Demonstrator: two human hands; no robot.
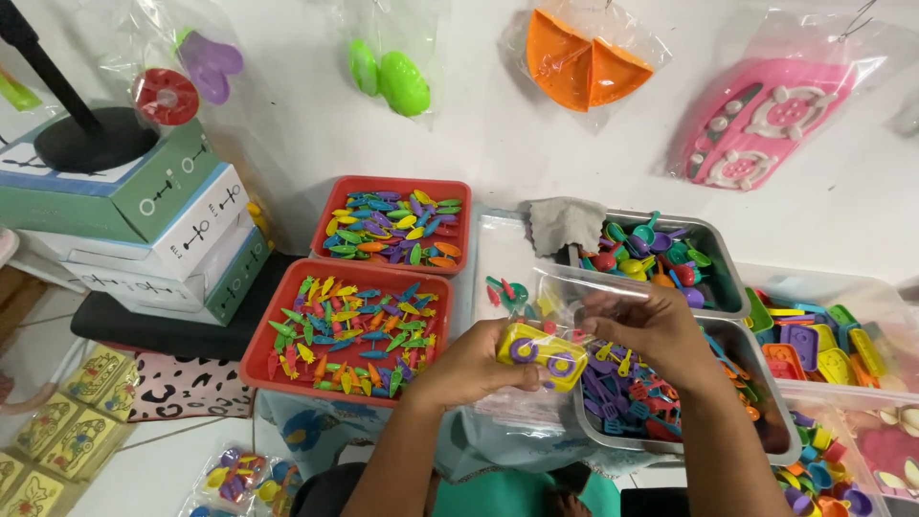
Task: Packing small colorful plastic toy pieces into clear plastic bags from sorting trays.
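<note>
From the head camera, your left hand (474, 369) is closed around the near end of a yellow toy piece with purple rings (541, 354), fingers wrapped over it, thumb on top. The piece sits between both hands, just above the front edge of the metal tray (589, 421) of purple and red toy utensils. Your right hand (651, 330) is pinched shut on the clear plastic bag (536, 287) that lies over and around the yellow piece; the fingertips grip the film at its upper edge. I can't quite tell whether the piece is already inside the bag's mouth or only pressed against it, since the film is glossy and folds on itself.

As for progress: small items, among them a green and red one, already show through the bag near its far end, so you have some contents in. The yellow piece looks to be the one you are working in now, and it is not yet let go. The bag is not sealed.

Around you, the two red bins (278, 330) of coloured fish-shaped and leaf-shaped pieces stand to your left, touching one another. A second metal tray (718, 278) of little spoons sits behind the first, and clear tubs (852, 287) of mixed toy parts stand to your right, all full.
</note>
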